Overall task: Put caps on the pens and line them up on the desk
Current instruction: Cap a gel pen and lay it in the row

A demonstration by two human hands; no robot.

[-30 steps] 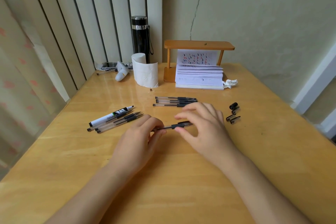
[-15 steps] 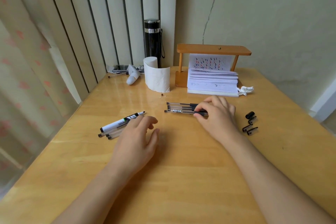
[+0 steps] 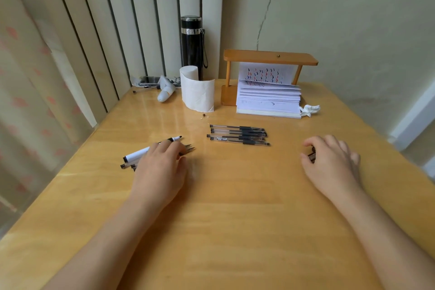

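Note:
Several capped black pens [image 3: 239, 135] lie side by side in a row at the middle of the wooden desk [image 3: 235, 207]. To the left lie a white marker [image 3: 138, 155] and a few uncapped clear pens [image 3: 126, 166], their tips poking out at the right. My left hand [image 3: 162, 167] lies palm down over them, fingers on the pens, thumb flat on the desk; the grip is hidden. My right hand [image 3: 332, 165] curls over the loose black caps on the right, thumb and forefinger pinching one cap [image 3: 312, 157]. The other caps are hidden under it.
At the back stand a black flask [image 3: 191, 47], a paper roll [image 3: 197, 95], a wooden stand [image 3: 270, 60] over a paper stack [image 3: 268, 101], a crumpled tissue [image 3: 309, 110] and a white tube [image 3: 166, 92]. Curtains hang on the left.
My right hand set the capped pen into the row, then moved right onto the loose caps. My left hand moved left onto the uncapped pens.

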